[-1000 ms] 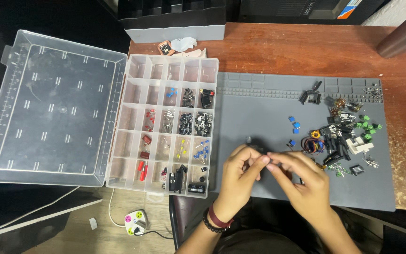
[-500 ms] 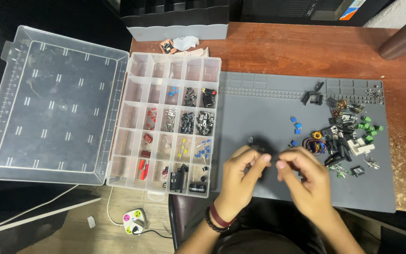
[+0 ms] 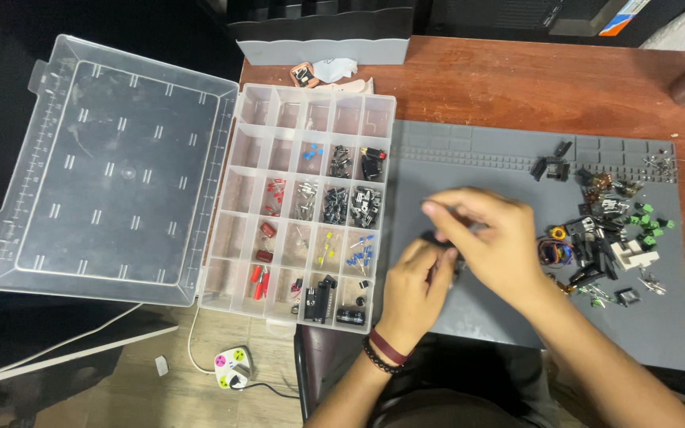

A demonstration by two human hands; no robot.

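Both hands are over the grey work mat [image 3: 469, 166], just right of the clear compartment organiser [image 3: 304, 119]. My left hand [image 3: 412, 287] is curled around a small dark component [image 3: 436, 238] near the mat's left edge. Crossing above it, my right hand [image 3: 489, 238] has thumb and forefinger pinched on something thin and blurred, pointing toward the organiser. The box's compartments hold red, blue, yellow and black electronic parts.
The organiser's clear lid [image 3: 112, 166] lies open flat to the left. A pile of loose components [image 3: 604, 238], black, green, white and copper, sits on the mat's right side. A grey tray [image 3: 323, 47] stands at the back on the wooden desk [image 3: 517, 79]. A small extension socket [image 3: 231, 366] lies on the floor.
My right hand has moved up and left across the mat, now crossing over my left hand toward the organiser. It now covers the small blue pieces on the mat.
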